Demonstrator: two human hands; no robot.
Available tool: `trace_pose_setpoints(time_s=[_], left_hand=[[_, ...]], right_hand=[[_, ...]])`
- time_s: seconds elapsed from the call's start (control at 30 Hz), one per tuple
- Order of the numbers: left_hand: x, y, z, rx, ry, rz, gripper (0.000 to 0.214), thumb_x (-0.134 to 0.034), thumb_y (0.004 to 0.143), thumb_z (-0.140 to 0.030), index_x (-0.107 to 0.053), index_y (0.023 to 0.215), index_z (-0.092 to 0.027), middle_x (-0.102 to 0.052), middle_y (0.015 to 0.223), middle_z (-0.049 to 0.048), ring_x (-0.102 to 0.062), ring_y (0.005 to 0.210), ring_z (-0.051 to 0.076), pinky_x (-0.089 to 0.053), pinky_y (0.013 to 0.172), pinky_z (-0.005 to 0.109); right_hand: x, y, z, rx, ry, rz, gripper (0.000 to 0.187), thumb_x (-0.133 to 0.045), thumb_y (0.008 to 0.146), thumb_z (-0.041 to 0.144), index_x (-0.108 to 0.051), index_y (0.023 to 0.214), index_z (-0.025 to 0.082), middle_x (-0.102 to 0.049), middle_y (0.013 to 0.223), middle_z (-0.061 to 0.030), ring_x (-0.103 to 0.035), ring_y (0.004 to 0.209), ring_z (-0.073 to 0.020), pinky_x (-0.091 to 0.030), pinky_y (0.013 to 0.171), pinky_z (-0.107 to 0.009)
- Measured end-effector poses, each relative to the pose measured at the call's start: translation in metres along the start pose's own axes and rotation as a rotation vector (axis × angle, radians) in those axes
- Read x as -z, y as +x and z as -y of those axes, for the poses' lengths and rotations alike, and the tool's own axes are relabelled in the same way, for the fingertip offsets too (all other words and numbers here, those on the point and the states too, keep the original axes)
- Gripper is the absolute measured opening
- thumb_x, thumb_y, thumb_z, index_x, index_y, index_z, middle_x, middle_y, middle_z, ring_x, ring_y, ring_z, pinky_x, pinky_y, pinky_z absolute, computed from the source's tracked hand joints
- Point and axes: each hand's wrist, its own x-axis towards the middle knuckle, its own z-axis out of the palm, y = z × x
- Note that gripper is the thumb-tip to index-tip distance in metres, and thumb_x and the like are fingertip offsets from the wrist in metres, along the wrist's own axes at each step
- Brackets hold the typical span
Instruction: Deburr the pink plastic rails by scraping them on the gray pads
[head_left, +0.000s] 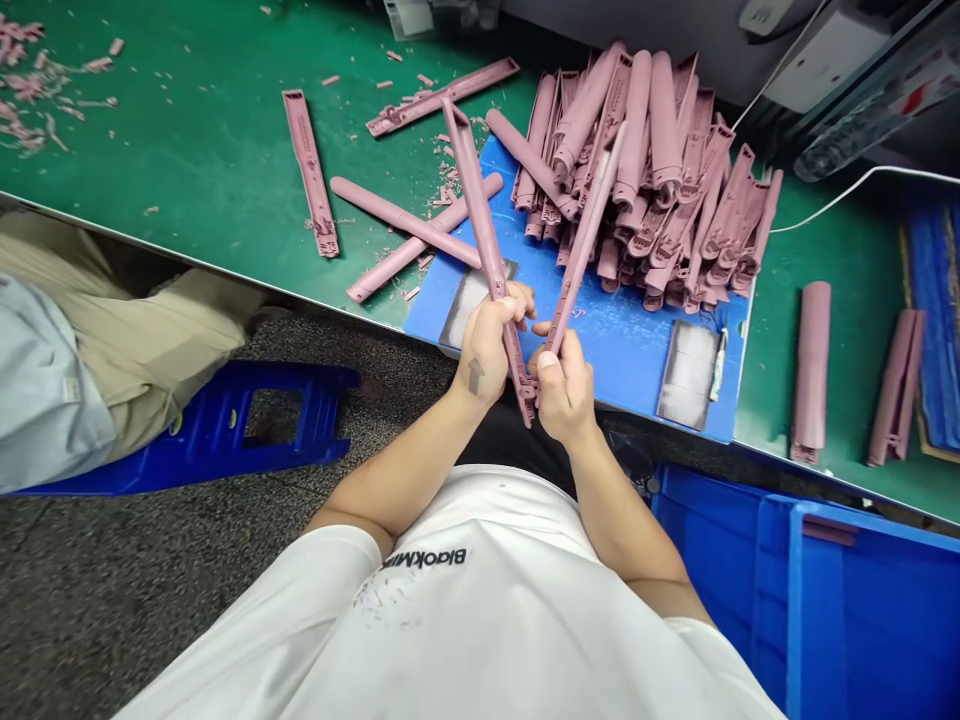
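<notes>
Both hands hold long pink plastic shells in a narrow V over the front edge of the blue board (619,355) on the green desk (217,130). The left hand (491,340) has its fingers curled round the lower part of one shell (480,205); the right hand (566,385) pinches the lower end of the other shell (589,225) between thumb and bent fingers. The lower ends come close together; whether they touch is unclear. A dark arrow marks the left wrist.

A heap of similar shells (637,170) covers the board's far right part. Two pale rectangular patches (686,375) sit near its front edge, with no readable print. Left of the board, a lone shell (311,170) lies near the desk's front edge, and two crossed shells (394,215) lie beside the board. Plastic scraps (22,95) gather at the desk's far left corner. Two more shells (811,370) lie to the right, near the front edge.

Black lettering (427,558) on the white T-shirt (525,610) appears upside down and seems to begin "BlackM"; the rest is lost in a fold. The clear bottle (885,115) has a red-marked label, illegible here.
</notes>
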Motion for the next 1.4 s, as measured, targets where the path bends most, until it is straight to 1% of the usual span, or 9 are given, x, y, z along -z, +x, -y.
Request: trace_pose_setpoints(time_s=[0.17, 0.4, 0.6, 0.8, 0.93, 1.1, 1.23, 1.33, 1.4], left_hand=[[-0.004, -0.007, -0.002, 0.090, -0.019, 0.079, 0.033, -0.064, 0.099, -0.052, -0.050, 0.090, -0.024, -0.079, 0.103, 0.0092, -0.081, 0.104, 0.029, -0.069, 0.088, 0.039], [-0.007, -0.007, -0.007, 0.193, -0.073, 0.099, 0.042, -0.071, 0.095, -0.059, -0.048, 0.098, -0.024, -0.087, 0.103, 0.0129, -0.087, 0.116, 0.037, -0.071, 0.095, 0.045], [-0.009, -0.007, -0.005, 0.264, -0.201, 0.120, 0.048, -0.075, 0.093, -0.060, -0.044, 0.107, -0.025, -0.088, 0.100, 0.0104, -0.089, 0.115, 0.038, -0.071, 0.089, 0.040], [-0.008, -0.005, -0.007, 0.238, -0.154, 0.120, 0.046, -0.074, 0.096, -0.060, -0.052, 0.112, -0.023, -0.090, 0.109, 0.0138, -0.089, 0.117, 0.038, -0.071, 0.093, 0.043], [-0.013, -0.009, -0.006, 0.212, -0.133, 0.143, 0.052, -0.075, 0.098, -0.061, -0.059, 0.127, -0.020, -0.089, 0.097, 0.0122, -0.090, 0.107, 0.036, -0.070, 0.088, 0.040], [-0.016, -0.011, -0.001, 0.164, -0.083, 0.143, 0.058, -0.078, 0.100, -0.073, -0.058, 0.117, -0.022, -0.087, 0.095, 0.0118, -0.089, 0.102, 0.033, -0.069, 0.088, 0.039], [-0.019, -0.015, 0.003, 0.113, -0.082, 0.119, 0.066, -0.060, 0.108, -0.088, -0.064, 0.120, -0.023, -0.088, 0.106, 0.0141, -0.086, 0.096, 0.031, -0.068, 0.084, 0.041], [-0.027, -0.021, 0.009, 0.071, -0.093, 0.121, 0.071, -0.050, 0.114, -0.086, -0.069, 0.136, -0.021, -0.088, 0.118, 0.0154, -0.083, 0.093, 0.030, -0.067, 0.081, 0.043], [-0.035, -0.023, 0.013, 0.006, -0.088, 0.131, 0.071, -0.047, 0.118, -0.082, -0.067, 0.147, -0.021, -0.086, 0.128, 0.0167, -0.083, 0.105, 0.032, -0.068, 0.089, 0.045]], right_hand=[[-0.002, -0.004, 0.004, -0.035, -0.047, 0.096, 0.062, -0.048, 0.114, 0.080, -0.063, 0.145, 0.029, -0.070, 0.093, -0.0031, -0.068, 0.075, -0.0256, -0.062, 0.078, -0.043], [0.003, -0.007, 0.007, -0.029, 0.017, 0.093, 0.059, -0.052, 0.116, 0.075, -0.062, 0.149, 0.028, -0.068, 0.083, 0.0008, -0.065, 0.066, -0.0223, -0.060, 0.073, -0.040], [0.005, -0.009, 0.008, -0.003, 0.059, 0.029, 0.053, -0.054, 0.116, 0.074, -0.067, 0.140, 0.028, -0.069, 0.083, 0.0006, -0.063, 0.063, -0.0206, -0.059, 0.070, -0.040], [0.006, -0.008, 0.006, -0.033, -0.001, 0.026, 0.057, -0.053, 0.115, 0.075, -0.066, 0.141, 0.027, -0.068, 0.081, 0.0010, -0.061, 0.063, -0.0206, -0.059, 0.070, -0.040], [0.004, -0.009, 0.005, -0.011, -0.010, 0.042, 0.057, -0.051, 0.116, 0.074, -0.068, 0.142, 0.026, -0.070, 0.084, -0.0007, -0.065, 0.066, -0.0227, -0.060, 0.073, -0.041], [0.009, -0.011, 0.004, -0.051, -0.071, 0.041, 0.053, -0.061, 0.115, 0.068, -0.069, 0.149, 0.028, -0.075, 0.087, -0.0013, -0.072, 0.069, -0.0253, -0.062, 0.072, -0.039], [0.002, -0.014, 0.000, -0.054, 0.021, 0.022, 0.053, -0.052, 0.119, 0.071, -0.067, 0.145, 0.027, -0.081, 0.103, -0.0086, -0.080, 0.083, -0.0284, -0.065, 0.074, -0.041], [-0.010, -0.018, 0.001, -0.034, 0.104, -0.028, 0.059, -0.049, 0.117, 0.077, -0.064, 0.146, 0.028, -0.081, 0.112, -0.0133, -0.081, 0.090, -0.0306, -0.066, 0.073, -0.043], [-0.007, -0.020, 0.003, -0.030, 0.137, -0.072, 0.059, -0.053, 0.115, 0.080, -0.066, 0.141, 0.029, -0.080, 0.111, -0.0135, -0.080, 0.087, -0.0302, -0.065, 0.068, -0.043]])
